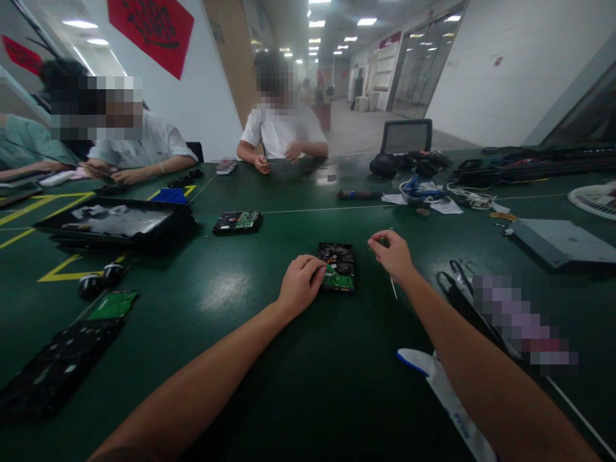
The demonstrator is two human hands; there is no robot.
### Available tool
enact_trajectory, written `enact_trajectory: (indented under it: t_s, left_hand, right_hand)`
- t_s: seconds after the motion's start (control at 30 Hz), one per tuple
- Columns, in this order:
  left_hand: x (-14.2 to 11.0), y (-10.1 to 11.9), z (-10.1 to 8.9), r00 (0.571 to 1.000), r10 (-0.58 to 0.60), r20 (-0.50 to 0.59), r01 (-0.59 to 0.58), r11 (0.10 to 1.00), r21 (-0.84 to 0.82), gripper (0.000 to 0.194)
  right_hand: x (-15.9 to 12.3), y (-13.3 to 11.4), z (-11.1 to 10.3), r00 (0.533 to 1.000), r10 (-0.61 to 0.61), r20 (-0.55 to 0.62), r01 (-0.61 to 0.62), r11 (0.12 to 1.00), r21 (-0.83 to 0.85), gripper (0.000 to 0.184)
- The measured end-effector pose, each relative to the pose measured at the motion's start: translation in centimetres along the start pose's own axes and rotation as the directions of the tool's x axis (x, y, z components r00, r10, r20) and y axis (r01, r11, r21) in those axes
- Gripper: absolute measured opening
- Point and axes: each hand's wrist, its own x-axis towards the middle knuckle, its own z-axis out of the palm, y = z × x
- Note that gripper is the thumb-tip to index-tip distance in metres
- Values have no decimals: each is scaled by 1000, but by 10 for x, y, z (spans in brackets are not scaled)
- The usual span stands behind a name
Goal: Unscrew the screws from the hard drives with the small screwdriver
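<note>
A hard drive [342, 256] lies on the green table in front of me, with a green circuit board [342, 281] across its near end. My left hand [302, 287] is closed at the drive's left edge, its thumb and fingertips on the drive near the board's corner. To the right of the drive, my right hand [393, 256] is raised a little above the table, thumb and forefinger brought together. A thin metal rod [394, 289] sticks out below this hand, its tip pointing towards me. Whether anything small sits between the right fingertips is too small to tell.
Another hard drive [237, 222] lies beyond my left hand, near a black tray [115, 221]. More drives [67, 353] lie at left. A grey metal box [563, 242], cables [423, 189] and a white-blue strip [447, 391] are at right. Co-workers [283, 128] sit across the table.
</note>
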Motion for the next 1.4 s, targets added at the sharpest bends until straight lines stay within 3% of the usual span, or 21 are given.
enact_trajectory:
  t_s: [0.1, 0.27, 0.43, 0.7, 0.83, 0.97, 1.07, 1.2, 1.4]
  left_hand:
    - [11, 11, 2, 1000, 12, -10, -13, 1000, -15, 15]
    - [32, 35, 17, 998, -67, 18, 68, 990, -120, 18]
    - [35, 39, 25, 996, -82, 24, 85, 985, -150, 14]
    - [38, 31, 18, 998, -52, 29, 54, 996, -67, 13]
    - [53, 13, -1, 981, -55, 188, 68, 996, -59, 11]
    - [64, -10, -26, 966, -155, 209, 172, 983, -67, 9]
    - [65, -18, -34, 940, -70, 335, 98, 993, -65, 6]
    - [61, -19, -26, 904, 22, 427, -14, 1000, -21, 6]
    - [57, -20, -12, 919, -51, 392, 45, 999, 26, 11]
  right_hand:
    - [-15, -15, 16, 925, 41, 377, -193, 907, 375, 32]
    - [-32, -26, 23, 845, 30, 535, -346, 793, 501, 39]
    - [-32, -22, 25, 805, 9, 593, -382, 772, 507, 36]
    - [-32, -22, 25, 770, 8, 638, -418, 762, 495, 34]
    - [-32, -23, 20, 779, 32, 627, -429, 755, 495, 34]
    - [-28, -19, 19, 819, 66, 571, -427, 735, 527, 32]
    - [-24, -13, 19, 829, 87, 553, -434, 723, 537, 31]
    - [-22, -8, 19, 817, 88, 570, -445, 724, 526, 31]
    - [-23, -9, 18, 807, 99, 582, -460, 724, 515, 32]
